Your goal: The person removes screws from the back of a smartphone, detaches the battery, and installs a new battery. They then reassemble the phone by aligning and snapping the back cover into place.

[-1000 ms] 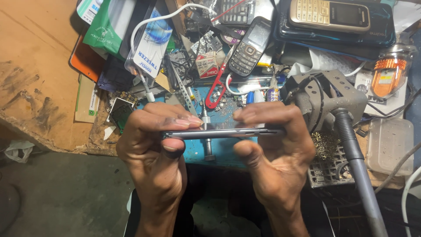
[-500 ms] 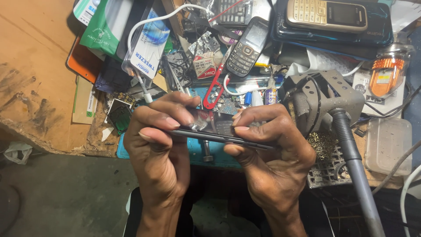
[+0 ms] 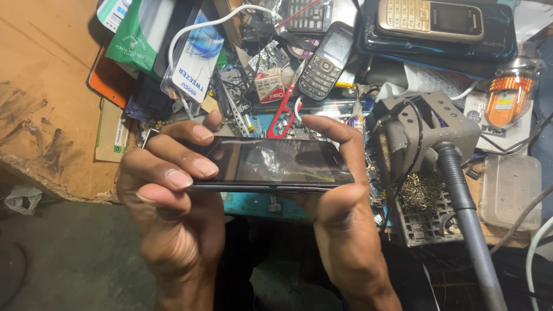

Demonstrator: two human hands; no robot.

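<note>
A dark smartphone [image 3: 271,164] lies lengthwise between the two hands, its long axis running left to right, its glass face turned up and tipped slightly toward the camera, with the near edge showing as a thin dark line. The left hand [image 3: 173,213] is closed on the phone's left end: three fingers curl over the top of the screen there, and the thumb is hidden below, so how it presses cannot be told. The right hand [image 3: 340,224] is clamped on the right end, its forefinger arched over the far right corner and the heel of the thumb against the near edge. The hands are apart, joined only by the one phone they share. Beyond the fingers, two keypad phones lie on the cluttered bench: a small dark keypad phone [image 3: 325,60] just past the right forefinger, and a gold-faced keypad phone [image 3: 432,20] farther off to the right of it. One pair of red-handled pliers [image 3: 286,106] lies just behind the smartphone. To the right of the right hand stands one grey soldering-iron stand [image 3: 426,129], with a thick grey hose [image 3: 466,224] running from it toward the camera. Beyond the left hand lies one white packet [image 3: 196,57].
</note>
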